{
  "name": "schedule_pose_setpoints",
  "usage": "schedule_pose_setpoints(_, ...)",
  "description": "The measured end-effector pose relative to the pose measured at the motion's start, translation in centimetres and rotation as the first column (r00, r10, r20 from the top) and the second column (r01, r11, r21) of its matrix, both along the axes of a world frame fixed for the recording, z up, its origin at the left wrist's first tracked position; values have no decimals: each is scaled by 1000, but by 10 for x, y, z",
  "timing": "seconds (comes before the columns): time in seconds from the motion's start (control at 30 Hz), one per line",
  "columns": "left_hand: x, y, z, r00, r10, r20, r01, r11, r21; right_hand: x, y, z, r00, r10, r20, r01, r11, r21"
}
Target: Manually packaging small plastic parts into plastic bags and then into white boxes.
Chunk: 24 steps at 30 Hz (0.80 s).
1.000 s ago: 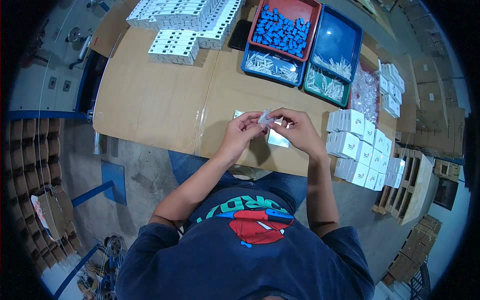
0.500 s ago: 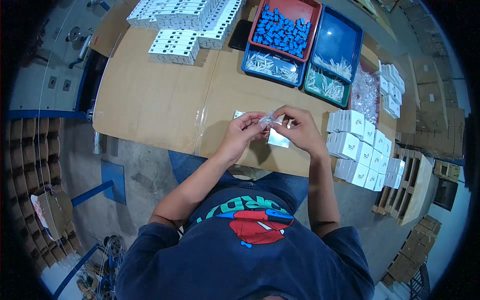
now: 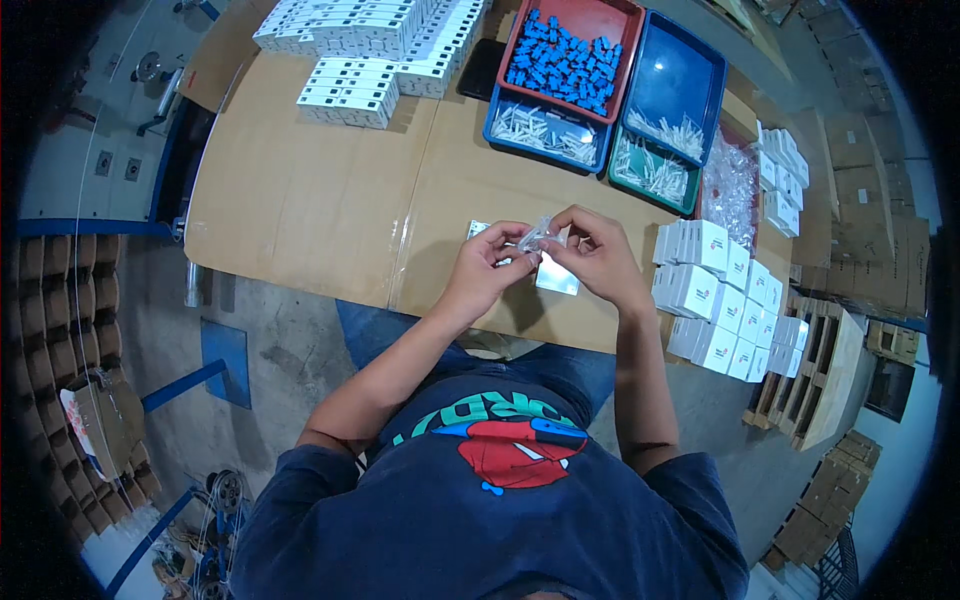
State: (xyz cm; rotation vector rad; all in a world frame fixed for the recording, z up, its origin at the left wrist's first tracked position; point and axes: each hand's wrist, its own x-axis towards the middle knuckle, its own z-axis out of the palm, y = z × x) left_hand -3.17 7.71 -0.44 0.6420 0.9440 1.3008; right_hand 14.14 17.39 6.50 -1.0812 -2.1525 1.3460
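Observation:
Between my two hands is a small clear plastic bag [image 3: 541, 232], crumpled, its contents too small to make out. My left hand [image 3: 490, 266] pinches its left side between thumb and fingers. My right hand [image 3: 592, 256] grips the other side, fingers bent. Just beneath the hands a white box [image 3: 556, 277] lies on the cardboard-covered table [image 3: 320, 210], partly hidden by my right hand. Another white piece with dark marks [image 3: 477, 229] shows behind the left fingers.
Far right of centre, a red tray [image 3: 634, 20] holds blue parts. A blue tray [image 3: 492, 133], another blue tray [image 3: 675, 65] and a green tray [image 3: 655, 199] hold whitish sticks. Stacked white boxes [image 3: 715, 300] stand to the right; white units [image 3: 345, 95] are piled at far left.
The plastic bag's top now sticks up a little higher between my fingers. My left fingers have shifted slightly on it; both arms stay nearly in place.

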Motion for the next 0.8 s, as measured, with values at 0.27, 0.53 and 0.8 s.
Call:
schedule_pose_setpoints(0.27, -2, -1, 8, 1000, -3, 6, 4, 1000, -31, 0, 0, -2, 1000, -26, -3, 26, 1000, 15)
schedule_pose_setpoints(0.53, -1, 1, -3, 1000, 14, 10, -13, 999, -51, -5, -2, 7, 999, -13, -41, 13, 1000, 18)
schedule_pose_setpoints(0.8, 0, 0, 3, 998, 7, 61, -5, 999, -40, -1, 1, 0, 994, 43, -100, -42, 999, 17)
